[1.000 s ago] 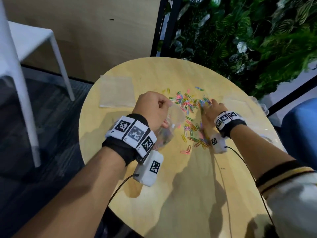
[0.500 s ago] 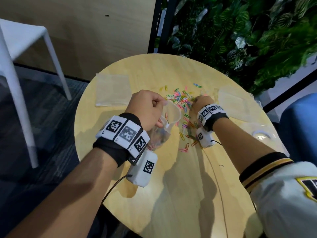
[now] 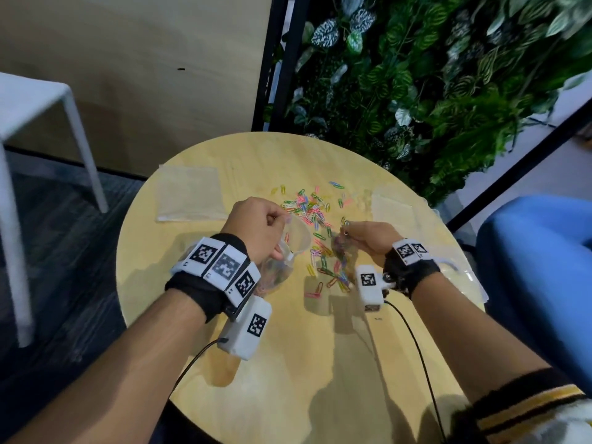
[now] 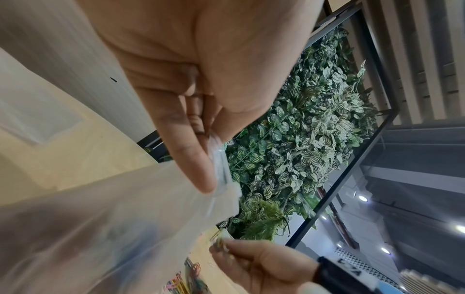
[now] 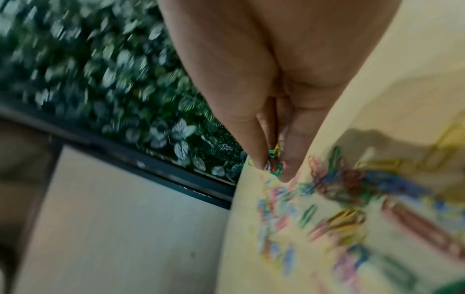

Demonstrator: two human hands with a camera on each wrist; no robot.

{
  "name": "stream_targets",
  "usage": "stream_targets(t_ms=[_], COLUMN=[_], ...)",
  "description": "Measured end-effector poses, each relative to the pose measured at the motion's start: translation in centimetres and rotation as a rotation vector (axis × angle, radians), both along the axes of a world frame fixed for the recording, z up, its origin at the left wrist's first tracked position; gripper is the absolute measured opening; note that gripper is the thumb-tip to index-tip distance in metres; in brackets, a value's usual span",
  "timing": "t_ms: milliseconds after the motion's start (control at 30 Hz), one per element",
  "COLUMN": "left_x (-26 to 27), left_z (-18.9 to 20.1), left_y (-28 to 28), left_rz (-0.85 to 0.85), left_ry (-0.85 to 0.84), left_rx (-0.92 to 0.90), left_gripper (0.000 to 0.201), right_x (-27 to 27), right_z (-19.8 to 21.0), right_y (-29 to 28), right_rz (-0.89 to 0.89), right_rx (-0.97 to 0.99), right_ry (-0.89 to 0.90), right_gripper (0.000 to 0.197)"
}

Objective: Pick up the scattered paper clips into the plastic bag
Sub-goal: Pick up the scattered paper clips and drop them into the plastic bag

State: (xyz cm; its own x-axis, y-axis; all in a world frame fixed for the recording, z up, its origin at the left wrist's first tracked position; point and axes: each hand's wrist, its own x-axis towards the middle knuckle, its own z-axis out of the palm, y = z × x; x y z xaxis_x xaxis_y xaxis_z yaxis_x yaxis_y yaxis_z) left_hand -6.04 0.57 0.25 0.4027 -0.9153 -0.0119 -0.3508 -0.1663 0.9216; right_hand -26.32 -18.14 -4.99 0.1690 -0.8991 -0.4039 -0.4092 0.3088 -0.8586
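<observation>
Now my left grip [image 3: 256, 225] pinches the plastic bag [image 3: 296, 237] by its rim, mouth open, while my right grip [image 3: 368, 238] pinches paper clips [image 5: 274, 161] lifted from the pile [image 3: 320, 238] mid-bench [image 3: 288, 363], near enough to drop in.

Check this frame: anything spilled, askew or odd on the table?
Only the expected mess: coloured paper clips lie scattered over the table. The left hand holds the plastic bag open; the right hand pinches a few clips.
</observation>
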Motion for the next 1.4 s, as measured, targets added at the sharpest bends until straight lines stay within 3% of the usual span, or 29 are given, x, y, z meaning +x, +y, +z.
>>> stream_targets(t_ms=[100, 233, 500, 600, 733, 833, 933, 1100, 1167, 1300, 1400], left_x=[-0.6, -2.1, -4.0, -4.5, -5.0, -5.4, -5.1, -3.9, -3.0, -0.5, 0.8], left_z=[-0.3, -0.8, -1.3, -1.4, -1.5, -1.3, -0.9, -0.3, 0.0, 0.4, 0.4], left_y=[-0.2, -0.6, -0.7, -0.7, -0.8, -1.2, -1.6, -1.8, -1.5, -0.8, -0.2], left_rz=[-0.014, -0.062, -0.084, -0.118, -0.155, -0.142, -0.113, -0.08, -0.047, 0.026, 0.071], left_ry=[-0.011, -0.053, -0.033, -0.067, -0.066, -0.062, -0.102, -0.058, -0.063, -0.061, -0.043], left_rx=[0.023, 0.058, 0.079, 0.076, 0.066, 0.074, 0.045, 0.033, 0.025, 0.02, 0.0], left_gripper=[0.019, 0.02, 0.02, 0.02, 0.022, 0.019, 0.021, 0.018, 0.017, 0.017, 0.018], right_x=[0.0, 1.0, 2.6, 2.2, 1.3, 1.6, 1.6, 0.0, -1.6, -3.9, -2.8], right_z=[2.8, 5.6, 3.9, 3.6, 3.1, 3.2, 3.5, 5.3, 5.6, 2.8, 0.6], right_y=[3.4, 8.3, 12.0, 11.9, 11.3, 10.9, 10.5, 8.6, 7.3, 6.6, 7.5], right_rz=[0.02, 0.208, 0.221, 0.204, 0.349, 0.551, 0.627, 0.445, 0.387, 0.387, 0.535], right_rx=[0.241, 0.325, 0.159, -0.043, -0.395, -0.578, -0.573, -0.364, -0.35, -0.018, -0.153], right_ry=[-0.433, -0.555, -0.326, -0.204, 0.136, 0.325, 0.323, 0.011, 0.136, 0.568, 0.912], right_gripper=[0.017, 0.022, 0.02, 0.015, 0.004, 0.018, 0.034, 0.019, 0.02, 0.083, 0.094])
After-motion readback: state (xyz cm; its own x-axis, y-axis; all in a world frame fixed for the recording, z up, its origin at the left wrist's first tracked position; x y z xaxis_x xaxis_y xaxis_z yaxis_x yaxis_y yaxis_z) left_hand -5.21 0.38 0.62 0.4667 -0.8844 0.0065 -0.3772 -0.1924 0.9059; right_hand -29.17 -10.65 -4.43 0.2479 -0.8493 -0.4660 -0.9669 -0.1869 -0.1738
